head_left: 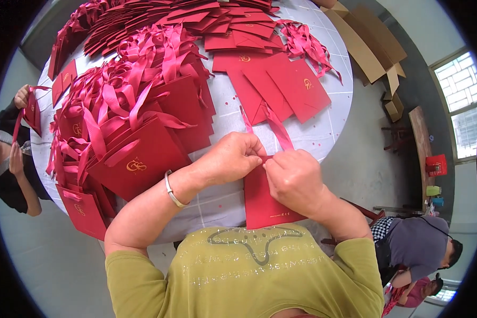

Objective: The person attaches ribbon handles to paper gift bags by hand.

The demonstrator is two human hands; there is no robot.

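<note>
- The left hand (230, 158) and right hand (296, 179) both pinch the top edge of a flat red paper bag (265, 204), fingers closed on its pink ribbon (278, 131).
- Left of them, finished ribboned bags (138, 122) are heaped.
- Beyond, many flat red bags (281, 85) lie without ribbons, seemingly awaiting theirs.

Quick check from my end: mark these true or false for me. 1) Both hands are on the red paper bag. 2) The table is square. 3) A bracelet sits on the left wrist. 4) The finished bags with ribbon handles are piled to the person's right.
1) True: the left hand and right hand pinch the top edge of the red paper bag, where a pink ribbon rises.
2) False: the table is round, with a white cloth.
3) True: a silver bracelet circles the left wrist.
4) False: the pile of ribboned bags lies to the person's left.
</note>
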